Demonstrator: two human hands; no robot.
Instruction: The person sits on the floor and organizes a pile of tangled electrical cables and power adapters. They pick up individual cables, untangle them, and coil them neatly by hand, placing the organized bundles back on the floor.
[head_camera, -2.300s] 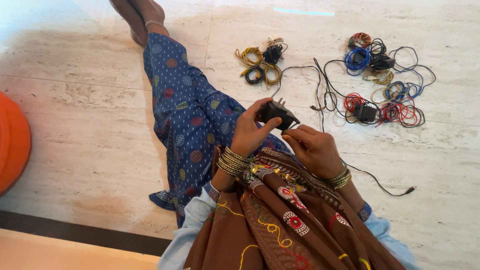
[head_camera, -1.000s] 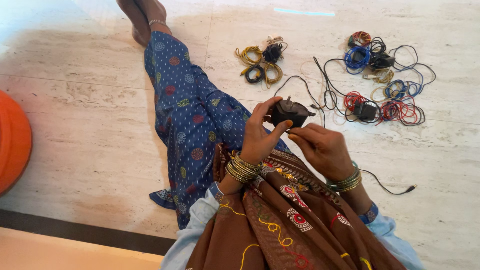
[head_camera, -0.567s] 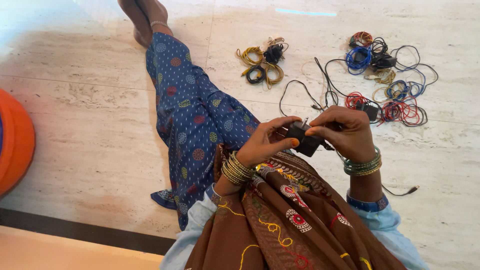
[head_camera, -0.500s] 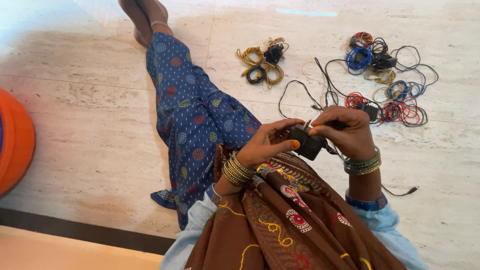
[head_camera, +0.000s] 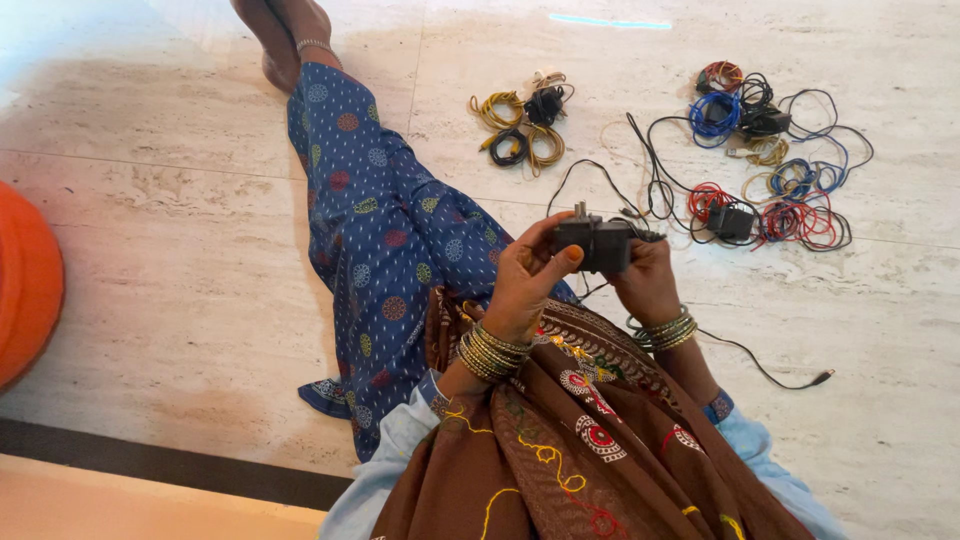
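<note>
Head view shows both hands raised over the lap, left hand (head_camera: 527, 272) and right hand (head_camera: 645, 282) each closed on the black power adapter (head_camera: 594, 240) — prongs up, its thin cord (head_camera: 741, 352) trailing to the marble floor (head_camera: 180, 230) beside loose coloured cable coils (head_camera: 775, 165).

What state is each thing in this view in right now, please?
black power adapter: held up in both hands, prongs up.
left hand: gripping the adapter's left side.
right hand: gripping its right side.
adapter's black cable: trailing loose on the floor.
small bundle of coiled wires: lying untouched.
large pile of coloured wires: tangled, lying untouched.
</note>
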